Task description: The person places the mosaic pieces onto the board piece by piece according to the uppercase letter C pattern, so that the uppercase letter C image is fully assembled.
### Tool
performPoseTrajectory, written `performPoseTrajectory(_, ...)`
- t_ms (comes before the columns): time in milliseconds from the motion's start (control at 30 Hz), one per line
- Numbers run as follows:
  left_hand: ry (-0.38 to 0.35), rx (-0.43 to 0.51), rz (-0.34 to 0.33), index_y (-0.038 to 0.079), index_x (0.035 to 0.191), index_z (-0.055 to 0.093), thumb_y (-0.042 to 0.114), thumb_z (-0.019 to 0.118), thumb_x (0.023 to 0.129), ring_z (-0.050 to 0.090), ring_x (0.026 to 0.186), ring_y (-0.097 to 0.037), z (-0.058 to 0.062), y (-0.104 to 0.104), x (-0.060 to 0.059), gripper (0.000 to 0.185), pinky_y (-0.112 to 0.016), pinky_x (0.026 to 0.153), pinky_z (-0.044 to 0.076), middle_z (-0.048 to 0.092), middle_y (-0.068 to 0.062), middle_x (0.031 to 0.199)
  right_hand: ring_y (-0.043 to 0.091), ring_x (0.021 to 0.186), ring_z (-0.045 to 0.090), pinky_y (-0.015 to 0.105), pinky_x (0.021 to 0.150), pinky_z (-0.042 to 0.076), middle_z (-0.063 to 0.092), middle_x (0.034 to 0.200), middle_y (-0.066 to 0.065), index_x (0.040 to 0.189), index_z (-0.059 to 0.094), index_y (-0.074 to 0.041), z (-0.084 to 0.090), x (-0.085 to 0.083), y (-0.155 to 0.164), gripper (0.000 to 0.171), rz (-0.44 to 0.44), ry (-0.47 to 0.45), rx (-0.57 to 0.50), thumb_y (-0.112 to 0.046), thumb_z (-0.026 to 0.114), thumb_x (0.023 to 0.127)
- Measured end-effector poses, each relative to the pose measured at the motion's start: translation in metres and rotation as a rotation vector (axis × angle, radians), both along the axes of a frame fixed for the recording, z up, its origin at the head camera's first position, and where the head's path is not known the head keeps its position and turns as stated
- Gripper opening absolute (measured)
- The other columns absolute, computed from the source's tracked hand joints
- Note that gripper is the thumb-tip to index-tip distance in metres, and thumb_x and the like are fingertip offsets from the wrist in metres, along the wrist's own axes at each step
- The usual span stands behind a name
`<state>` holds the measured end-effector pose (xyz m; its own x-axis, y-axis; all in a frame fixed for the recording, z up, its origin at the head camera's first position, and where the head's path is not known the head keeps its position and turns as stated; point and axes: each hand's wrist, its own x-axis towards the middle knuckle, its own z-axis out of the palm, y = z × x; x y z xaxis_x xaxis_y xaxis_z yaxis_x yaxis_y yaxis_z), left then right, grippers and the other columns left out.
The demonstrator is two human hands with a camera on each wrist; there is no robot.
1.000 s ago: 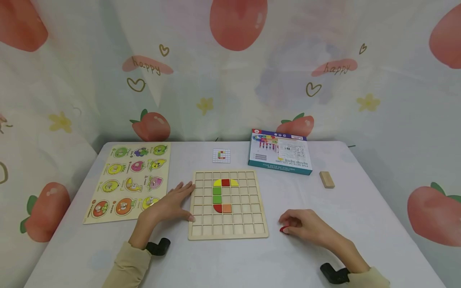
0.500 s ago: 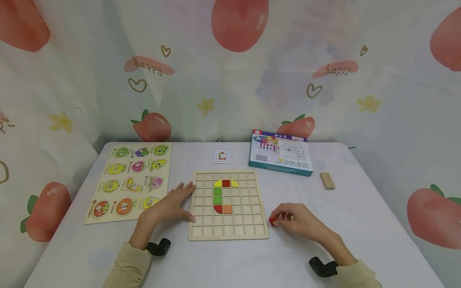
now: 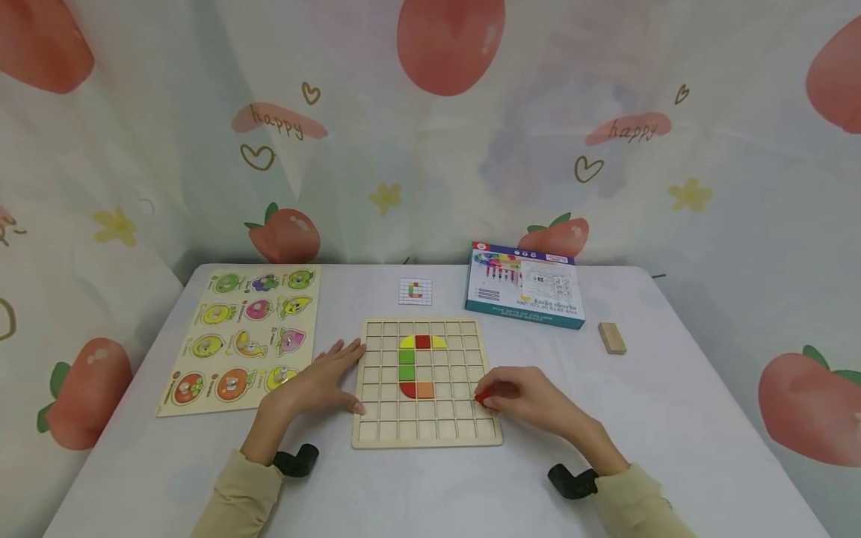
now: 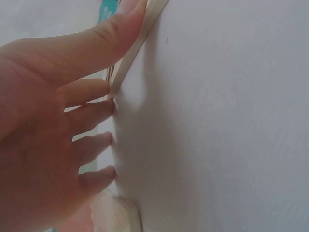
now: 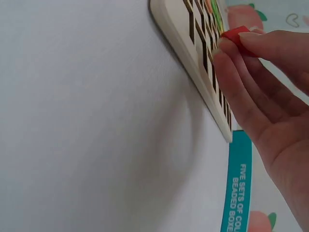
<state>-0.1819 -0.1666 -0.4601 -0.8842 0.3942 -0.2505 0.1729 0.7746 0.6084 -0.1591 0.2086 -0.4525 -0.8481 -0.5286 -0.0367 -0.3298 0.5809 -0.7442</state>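
Observation:
A square wooden grid board (image 3: 464, 430) lies on the table, its cells partly filled with yellow, red, green and orange tiles in a C-like shape. My left hand (image 3: 315, 385) is spread at the board's left side, thumb and fingertips right at its edge; the left wrist view shows the fingers nearly straight. My right hand (image 3: 531, 400) pinches a small red tile (image 5: 237, 37) between thumb and fingers, over the board's right edge. Most of the tile is covered by the fingertips in the head view.
Behind the board lies a small pattern card (image 3: 415, 291). A boxed set (image 3: 525, 288) stands at the back right, with a wooden block (image 3: 611, 338) near it. On the left lies a fruit puzzle board (image 3: 235, 366). A patterned cloth (image 3: 430, 172) hangs behind the table.
My right hand has moved left and a little away from me with the red tile, from the bare table to over the board's right edge. The left hand has stayed put.

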Motion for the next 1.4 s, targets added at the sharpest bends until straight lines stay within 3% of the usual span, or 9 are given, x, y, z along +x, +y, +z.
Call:
performPoseTrajectory(300,-0.008,-0.013,0.009,0.010,0.162,0.033,0.032,0.091,0.077,0.008,0.160,-0.038,-0.003,0.000,-0.001,0.106,-0.061,0.127,0.011,0.023,-0.009,0.171,0.012,0.087,0.066,0.019,0.082,0.057,0.074,0.099,-0.004,0.103,0.075,-0.016,-0.007,-0.013,-0.025,0.009,-0.071,-0.053,-0.037,-0.013,0.074,0.095)
performPoseTrajectory(633,-0.001,-0.022,0.003,0.010,0.162,0.032,0.031,0.090,0.078,0.008,0.160,-0.036,-0.002,0.002,-0.002,0.104,-0.059,0.128,0.011,0.022,-0.008,0.172,0.013,0.086,0.062,0.020,0.079,0.056,0.071,0.096,-0.003,0.103,0.076,-0.013,-0.010,-0.020,-0.035,0.008,-0.072,-0.022,0.015,-0.013,0.073,0.095)
performPoseTrajectory(867,0.004,-0.009,0.005,0.008,0.161,0.033,0.029,0.091,0.077,0.009,0.160,-0.039,0.000,0.001,0.000,0.105,-0.060,0.128,0.011,0.023,-0.011,0.171,0.012,0.082,0.057,0.019,0.070,0.051,0.066,0.095,-0.001,0.113,0.075,-0.008,-0.010,-0.021,-0.044,0.025,0.004,0.004,0.090,-0.017,0.080,0.090)
performPoseTrajectory(1000,0.013,-0.002,0.001,0.007,0.161,0.033,0.029,0.091,0.077,0.010,0.160,-0.040,-0.001,0.000,0.000,0.105,-0.060,0.128,0.012,0.024,-0.012,0.171,0.012,0.079,0.054,0.020,0.068,0.049,0.061,0.089,-0.001,0.108,0.075,-0.008,-0.011,-0.022,-0.050,0.022,0.039,0.027,0.128,-0.017,0.081,0.089)
performPoseTrajectory(1267,0.012,-0.006,0.002,0.008,0.161,0.033,0.030,0.091,0.077,0.009,0.160,-0.039,-0.002,0.000,-0.001,0.105,-0.060,0.128,0.011,0.024,-0.011,0.171,0.011,0.075,0.055,0.020,0.066,0.049,0.062,0.084,-0.005,0.100,0.070,-0.011,-0.012,-0.024,-0.050,0.017,0.019,-0.012,0.092,-0.013,0.082,0.088)
performPoseTrajectory(1400,0.010,-0.013,0.005,0.008,0.161,0.033,0.031,0.091,0.077,0.010,0.160,-0.038,-0.002,-0.001,-0.001,0.105,-0.059,0.128,0.011,0.024,-0.010,0.171,0.010,0.074,0.059,0.020,0.067,0.052,0.066,0.083,-0.006,0.098,0.070,-0.012,-0.014,-0.026,-0.051,0.009,-0.002,-0.017,0.043,-0.012,0.077,0.092)
